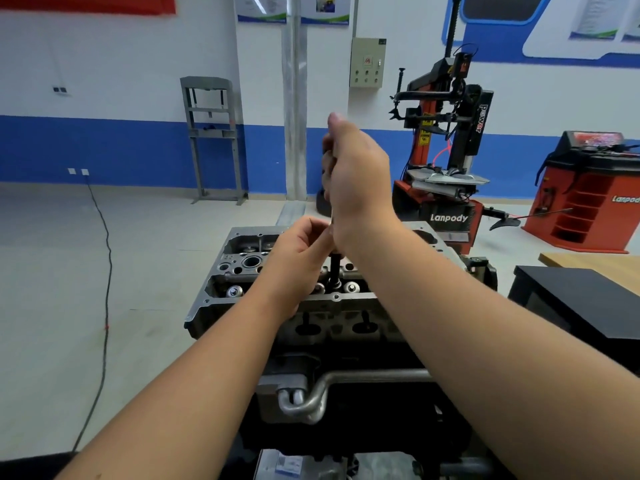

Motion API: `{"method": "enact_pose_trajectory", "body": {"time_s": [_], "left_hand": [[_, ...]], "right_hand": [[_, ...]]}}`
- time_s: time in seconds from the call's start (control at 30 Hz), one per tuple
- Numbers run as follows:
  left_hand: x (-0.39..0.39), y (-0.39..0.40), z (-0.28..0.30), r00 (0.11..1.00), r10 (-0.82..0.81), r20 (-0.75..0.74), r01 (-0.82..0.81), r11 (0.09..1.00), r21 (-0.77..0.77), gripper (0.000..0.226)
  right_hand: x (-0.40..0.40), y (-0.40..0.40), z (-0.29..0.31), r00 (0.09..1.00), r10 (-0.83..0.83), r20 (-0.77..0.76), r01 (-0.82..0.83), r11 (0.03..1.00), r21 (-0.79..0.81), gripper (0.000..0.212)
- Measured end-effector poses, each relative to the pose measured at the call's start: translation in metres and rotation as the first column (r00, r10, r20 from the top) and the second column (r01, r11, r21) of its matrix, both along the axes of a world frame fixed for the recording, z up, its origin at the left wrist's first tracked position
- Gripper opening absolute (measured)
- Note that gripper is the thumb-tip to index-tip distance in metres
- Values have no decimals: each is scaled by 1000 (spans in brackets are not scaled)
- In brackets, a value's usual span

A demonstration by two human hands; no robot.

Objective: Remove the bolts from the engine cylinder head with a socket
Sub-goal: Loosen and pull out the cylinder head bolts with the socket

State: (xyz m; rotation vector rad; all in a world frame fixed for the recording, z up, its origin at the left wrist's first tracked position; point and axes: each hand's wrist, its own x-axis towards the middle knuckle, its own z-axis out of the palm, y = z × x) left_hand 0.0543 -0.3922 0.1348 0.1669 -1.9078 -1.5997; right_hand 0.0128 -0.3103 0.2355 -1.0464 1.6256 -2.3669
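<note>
Two hands (356,174) on one socket tool (334,271)

Bright, even indoor light is filling the room, and shadows are staying soft and faint on the pale floor (69,271). The right hand (356,181), raised in its grip, is showing slight motion blur at the fingertips. Wide-angle distortion is bending the wall (104,81) lines far from the grip. Fine detail is looking soft and compressed throughout.
</note>
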Motion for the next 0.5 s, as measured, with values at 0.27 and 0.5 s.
{"method": "enact_pose_trajectory", "body": {"time_s": [0.27, 0.5], "left_hand": [[10, -5, 1, 993, -109, 52, 108, 994, 21, 31], [6, -6, 2, 996, -78, 42, 77, 997, 22, 25]], "right_hand": [[-31, 15, 20, 803, 585, 118, -594, 768, 238, 41], [-6, 9, 13, 998, 65, 6, -65, 991, 121, 25]]}}
